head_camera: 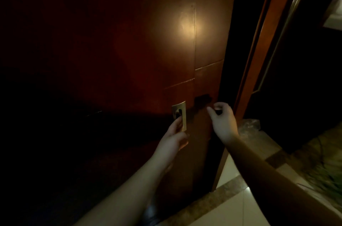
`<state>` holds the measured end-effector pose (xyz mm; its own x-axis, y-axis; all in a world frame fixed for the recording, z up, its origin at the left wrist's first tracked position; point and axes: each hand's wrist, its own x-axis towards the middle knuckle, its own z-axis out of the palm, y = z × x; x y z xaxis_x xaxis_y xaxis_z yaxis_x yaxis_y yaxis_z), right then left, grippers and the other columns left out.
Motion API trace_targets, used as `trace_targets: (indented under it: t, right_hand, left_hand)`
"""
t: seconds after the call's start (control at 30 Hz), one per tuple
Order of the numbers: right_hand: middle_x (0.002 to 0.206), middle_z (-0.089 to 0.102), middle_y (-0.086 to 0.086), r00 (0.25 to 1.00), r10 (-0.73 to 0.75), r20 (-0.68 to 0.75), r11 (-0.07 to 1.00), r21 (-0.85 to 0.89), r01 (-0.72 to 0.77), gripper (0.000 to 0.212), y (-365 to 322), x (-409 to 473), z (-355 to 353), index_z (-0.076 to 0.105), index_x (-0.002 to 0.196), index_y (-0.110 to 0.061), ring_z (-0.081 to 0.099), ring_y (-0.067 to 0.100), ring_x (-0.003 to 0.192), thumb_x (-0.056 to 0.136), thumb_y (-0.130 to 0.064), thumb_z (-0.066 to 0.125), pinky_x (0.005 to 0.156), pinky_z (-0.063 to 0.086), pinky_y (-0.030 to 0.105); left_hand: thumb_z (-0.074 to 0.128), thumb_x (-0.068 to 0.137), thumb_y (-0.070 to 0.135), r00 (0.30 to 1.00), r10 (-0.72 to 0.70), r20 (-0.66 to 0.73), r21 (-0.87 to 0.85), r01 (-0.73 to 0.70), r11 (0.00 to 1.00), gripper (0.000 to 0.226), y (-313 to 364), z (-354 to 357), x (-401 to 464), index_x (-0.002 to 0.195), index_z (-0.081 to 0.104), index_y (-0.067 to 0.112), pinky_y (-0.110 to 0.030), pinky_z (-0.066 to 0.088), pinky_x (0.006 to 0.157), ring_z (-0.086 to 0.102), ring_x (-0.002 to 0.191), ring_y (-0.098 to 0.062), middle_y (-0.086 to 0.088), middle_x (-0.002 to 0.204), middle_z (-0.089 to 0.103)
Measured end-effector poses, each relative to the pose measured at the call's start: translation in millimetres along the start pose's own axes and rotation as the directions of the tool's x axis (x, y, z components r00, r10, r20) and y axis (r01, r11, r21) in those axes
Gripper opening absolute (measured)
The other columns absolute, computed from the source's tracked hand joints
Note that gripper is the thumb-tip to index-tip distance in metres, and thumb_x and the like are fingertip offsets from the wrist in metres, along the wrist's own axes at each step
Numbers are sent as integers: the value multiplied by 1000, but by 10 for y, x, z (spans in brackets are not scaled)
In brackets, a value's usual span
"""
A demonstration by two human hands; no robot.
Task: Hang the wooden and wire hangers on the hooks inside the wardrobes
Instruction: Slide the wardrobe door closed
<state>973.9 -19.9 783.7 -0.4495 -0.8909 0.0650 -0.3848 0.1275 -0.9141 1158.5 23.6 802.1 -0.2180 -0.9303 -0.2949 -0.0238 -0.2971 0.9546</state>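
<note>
A dark red-brown wooden wardrobe door fills the view, lit by one bright spot. A brass recessed pull handle sits low on it. My left hand reaches up to this handle, with fingertips in the recess and the thumb against its lower edge. My right hand hovers by the door's right edge with loosely curled fingers and holds nothing; its shadow falls on the wood. No hangers or hooks are in view, and the wardrobe's inside is hidden.
An orange-brown wooden frame runs up to the right of the door, with a dark gap between them. Crumpled clear plastic lies on a pale stone ledge at the right. Cream floor tiles show below. The left side is very dark.
</note>
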Motion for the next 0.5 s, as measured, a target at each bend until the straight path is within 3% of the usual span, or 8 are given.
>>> trace_targets:
  t: [0.17, 0.23, 0.33, 0.5]
  right_hand:
    - [127, 60, -6, 996, 26, 86, 986, 164, -40, 34, 51, -51, -44, 52, 133, -31, 59, 11, 114, 100, -38, 47, 99, 49, 36]
    - [134, 57, -7, 993, -11, 118, 988, 154, -7, 37, 2, -24, -99, 49, 138, -32, 54, 9, 121, 101, -35, 45, 104, 45, 33]
    - [138, 54, -9, 987, -70, 146, 988, 146, 49, 40, -64, -19, -146, 46, 141, -33, 50, 4, 125, 102, -30, 45, 100, 39, 22]
    - [134, 57, -8, 982, -117, 150, 977, 193, 87, 40, -123, 1, -212, 47, 140, -34, 52, 3, 122, 101, -24, 46, 102, 43, 25]
  left_hand:
    - [54, 87, 7, 1000, 4, 16, 16, -4, 1000, 70, 11, 113, 68, 146, 36, 39, -35, 46, 101, 55, 118, -13, 3, 139, 52]
    - [55, 86, 6, 1000, 5, 9, 25, -5, 1000, 70, 22, 162, 97, 145, 36, 38, -33, 49, 96, 56, 116, -14, 4, 136, 51]
    - [59, 78, 11, 1000, 4, 14, 54, -5, 999, 77, 32, 241, 133, 144, 36, 42, -41, 50, 99, 55, 119, -19, 2, 139, 48]
    - [59, 69, 15, 998, -7, 69, 58, 3, 998, 84, 95, 351, 220, 144, 36, 44, -45, 51, 99, 56, 119, -25, -3, 141, 46]
